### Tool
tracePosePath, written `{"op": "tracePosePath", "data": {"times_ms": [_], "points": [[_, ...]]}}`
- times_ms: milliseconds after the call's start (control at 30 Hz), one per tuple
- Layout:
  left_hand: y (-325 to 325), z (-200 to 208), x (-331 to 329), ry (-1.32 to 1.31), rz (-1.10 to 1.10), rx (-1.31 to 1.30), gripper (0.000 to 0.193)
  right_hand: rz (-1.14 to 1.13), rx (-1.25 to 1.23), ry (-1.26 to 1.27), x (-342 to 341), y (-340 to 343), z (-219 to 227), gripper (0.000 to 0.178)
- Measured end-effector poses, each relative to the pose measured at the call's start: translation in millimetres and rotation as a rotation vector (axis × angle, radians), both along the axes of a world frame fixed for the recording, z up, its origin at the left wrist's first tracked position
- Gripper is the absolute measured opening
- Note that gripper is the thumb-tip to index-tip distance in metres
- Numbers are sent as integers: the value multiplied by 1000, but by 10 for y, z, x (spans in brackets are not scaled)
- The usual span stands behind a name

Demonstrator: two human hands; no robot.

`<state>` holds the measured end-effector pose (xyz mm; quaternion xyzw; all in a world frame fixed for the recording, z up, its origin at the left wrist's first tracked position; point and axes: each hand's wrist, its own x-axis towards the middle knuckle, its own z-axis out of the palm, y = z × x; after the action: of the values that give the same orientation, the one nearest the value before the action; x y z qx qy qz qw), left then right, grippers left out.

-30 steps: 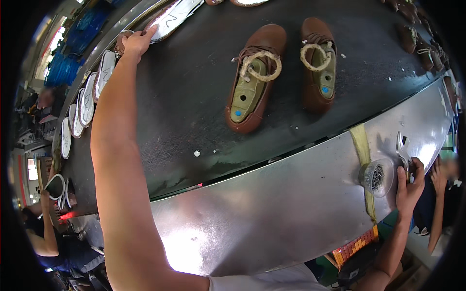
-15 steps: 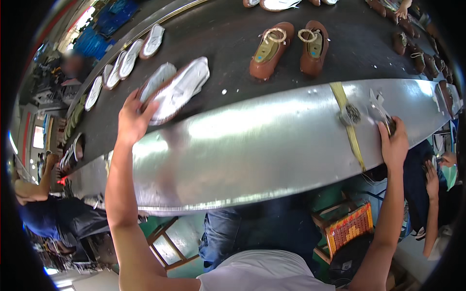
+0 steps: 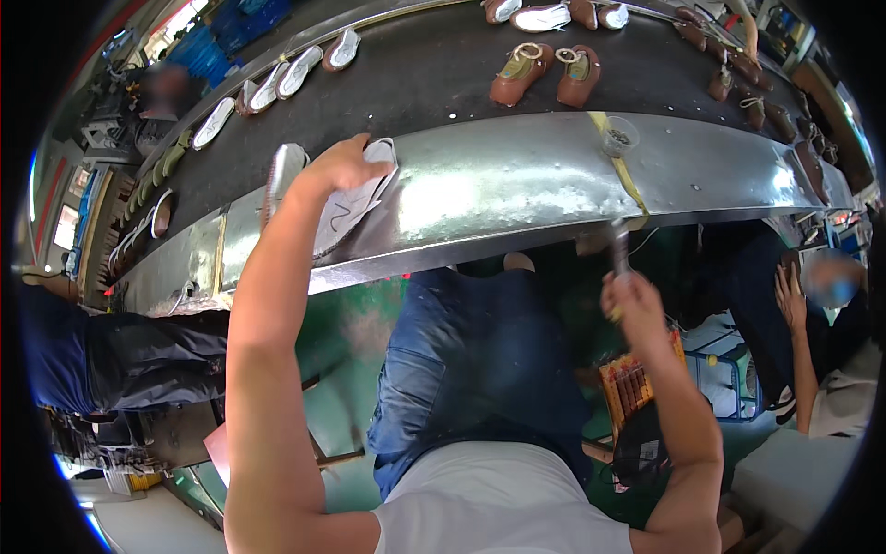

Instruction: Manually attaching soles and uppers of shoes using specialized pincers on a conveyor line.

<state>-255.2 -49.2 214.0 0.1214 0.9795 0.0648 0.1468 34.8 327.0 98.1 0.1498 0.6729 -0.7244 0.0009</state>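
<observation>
My left hand [image 3: 346, 168] is closed over the far end of a shoe with a white, flat face [image 3: 343, 220], which is tilted on the metal edge of the conveyor. Just left of it, partly behind my arm, is a second white-faced shoe [image 3: 288, 164]. My right hand [image 3: 635, 312] is off the table, in front of its edge, wrapped round a slim metal hand tool [image 3: 620, 242]. Motion smears the tool, so its exact kind cannot be told. A clear cup of small dark bits [image 3: 619, 137] stands on the metal strip, beside a yellow tape band [image 3: 629, 183].
Two brown shoes [image 3: 521, 74] stand on the dark belt [image 3: 415, 83]. More shoes line its far edge and both ends. A patterned chair seat [image 3: 628, 388] is low at the right. Co-workers sit at the left [image 3: 55, 342] and right [image 3: 794, 300].
My left hand has brought the two white-faced shoes from the belt onto the metal strip. The right hand has lifted the metal tool off the strip and drawn it toward me.
</observation>
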Motion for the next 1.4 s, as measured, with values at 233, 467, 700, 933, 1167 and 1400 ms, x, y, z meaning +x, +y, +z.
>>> {"op": "tracePosePath", "data": {"times_ms": [233,467,700,933,1167,1400], "points": [[116,89,379,-69,63,579,59,345,-273,-98,547,-629,-109,36],[212,-1224,2346,-180,-9,1528,61,486,353,-48,513,-942,-4,56],[523,-1898,2709,-548,-123,1430,63,510,445,200,136,-1054,-482,62],[531,-1862,2712,-284,-173,1164,55,600,694,248,46,-1022,-136,39],[512,-1864,2687,-369,-78,1376,46,533,641,290,-86,-1077,-157,33],[391,-1897,2714,-470,61,1418,47,618,311,-201,638,-987,-91,29]]}}
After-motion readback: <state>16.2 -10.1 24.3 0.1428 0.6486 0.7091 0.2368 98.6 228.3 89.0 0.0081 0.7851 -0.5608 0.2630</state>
